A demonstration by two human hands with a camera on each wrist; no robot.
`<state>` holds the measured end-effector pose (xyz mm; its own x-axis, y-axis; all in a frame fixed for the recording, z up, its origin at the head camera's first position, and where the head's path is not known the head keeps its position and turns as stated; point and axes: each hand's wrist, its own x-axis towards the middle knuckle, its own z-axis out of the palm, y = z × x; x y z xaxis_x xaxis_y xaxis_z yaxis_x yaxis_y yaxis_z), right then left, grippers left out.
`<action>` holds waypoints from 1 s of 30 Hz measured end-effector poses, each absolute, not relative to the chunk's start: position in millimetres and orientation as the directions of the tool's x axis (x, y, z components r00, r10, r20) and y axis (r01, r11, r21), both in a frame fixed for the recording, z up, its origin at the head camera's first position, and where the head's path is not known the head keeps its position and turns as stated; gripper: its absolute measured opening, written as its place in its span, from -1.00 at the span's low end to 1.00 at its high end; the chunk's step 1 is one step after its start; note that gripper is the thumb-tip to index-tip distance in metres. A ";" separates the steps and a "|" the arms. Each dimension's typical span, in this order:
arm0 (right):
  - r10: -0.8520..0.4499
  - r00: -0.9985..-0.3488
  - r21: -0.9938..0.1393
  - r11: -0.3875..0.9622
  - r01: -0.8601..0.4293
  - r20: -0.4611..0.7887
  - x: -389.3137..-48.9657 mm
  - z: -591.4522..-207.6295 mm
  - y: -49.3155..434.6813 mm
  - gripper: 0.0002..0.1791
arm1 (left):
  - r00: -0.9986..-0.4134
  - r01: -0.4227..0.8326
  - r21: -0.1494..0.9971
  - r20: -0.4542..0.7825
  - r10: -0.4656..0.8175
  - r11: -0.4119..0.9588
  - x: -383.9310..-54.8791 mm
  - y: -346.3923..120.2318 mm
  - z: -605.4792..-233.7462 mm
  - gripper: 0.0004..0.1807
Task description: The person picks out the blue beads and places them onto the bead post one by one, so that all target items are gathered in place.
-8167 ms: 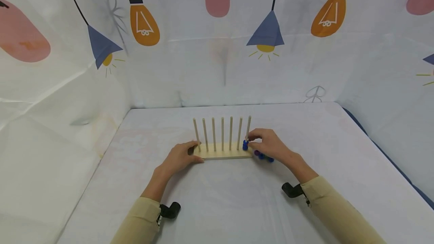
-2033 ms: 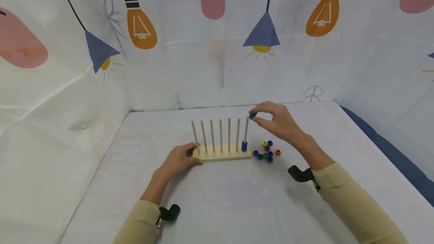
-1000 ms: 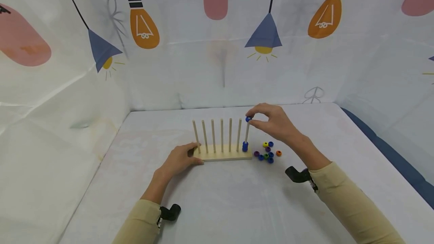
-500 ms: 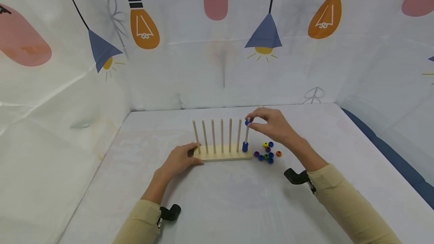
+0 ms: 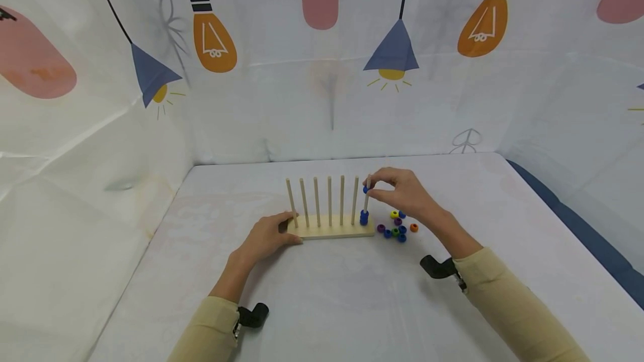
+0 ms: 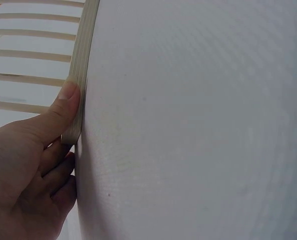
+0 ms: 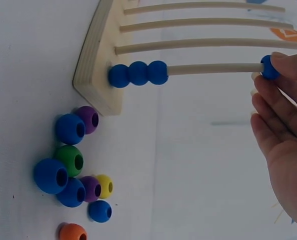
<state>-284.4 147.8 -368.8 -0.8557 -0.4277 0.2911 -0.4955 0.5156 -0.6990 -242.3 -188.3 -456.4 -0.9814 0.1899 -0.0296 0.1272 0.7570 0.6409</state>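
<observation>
A pale wooden peg board (image 5: 332, 232) with a row of upright pegs stands mid-table. My left hand (image 5: 269, 234) grips its left end, thumb along the front edge, as the left wrist view also shows. Between thumb and fingers, my right hand (image 5: 402, 191) pinches a blue bead (image 7: 270, 67), which is threaded on the upper part of the rightmost peg (image 7: 213, 69). Low on that same peg, 3 blue beads (image 7: 138, 73) are stacked against the base. The other pegs bear no beads in the head view.
Loose beads lie on the white table (image 5: 322, 300) just right of the board: several blue, two purple, a green bead (image 7: 69, 160), a yellow bead (image 5: 394, 214) and an orange bead (image 7: 72, 232). A white printed cloth wall (image 5: 282, 99) rises behind the table.
My right hand has brought a blue bead onto the rightmost peg's top and slid it partway down. The stack below has grown since the earliest frame. My left hand keeps its grip.
</observation>
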 end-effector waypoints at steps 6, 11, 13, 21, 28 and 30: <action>-0.432 -0.859 -0.700 0.523 -0.487 0.275 -284.3 -374.8 147.8 -0.93 | -0.981 0.121 0.640 -0.038 0.188 0.759 -242.7 -188.7 -457.8 -0.21; -0.425 -0.867 -0.700 0.536 -0.473 0.260 -284.8 -378.9 148.4 -0.93 | -0.981 0.122 0.636 -0.042 0.191 0.762 -244.8 -188.5 -457.8 -0.20; -0.427 -0.867 -0.700 0.536 -0.471 0.256 -285.4 -381.1 148.7 -0.93 | -0.980 0.119 0.634 -0.047 0.192 0.764 -245.5 -188.7 -457.6 -0.20; -0.446 -0.865 -0.713 0.528 -0.462 0.229 -287.5 -392.9 150.2 -0.93 | -0.980 0.114 0.643 -0.054 0.193 0.757 -244.9 -188.6 -458.2 -0.21; -0.442 -0.874 -0.732 0.525 -0.435 0.202 -288.8 -399.4 149.9 -0.95 | -0.982 0.107 0.637 -0.053 0.182 0.764 -246.0 -187.5 -458.9 -0.21; -0.437 -0.879 -0.743 0.522 -0.420 0.190 -288.8 -401.4 149.0 -0.95 | -0.983 0.099 0.634 -0.058 0.175 0.767 -244.6 -187.6 -457.4 -0.21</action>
<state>-288.8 149.0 -401.4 -0.8791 -0.4372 0.1897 -0.4198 0.5217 -0.7427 -244.6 -187.6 -457.4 -0.9828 0.1755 -0.0581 0.0995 0.7670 0.6339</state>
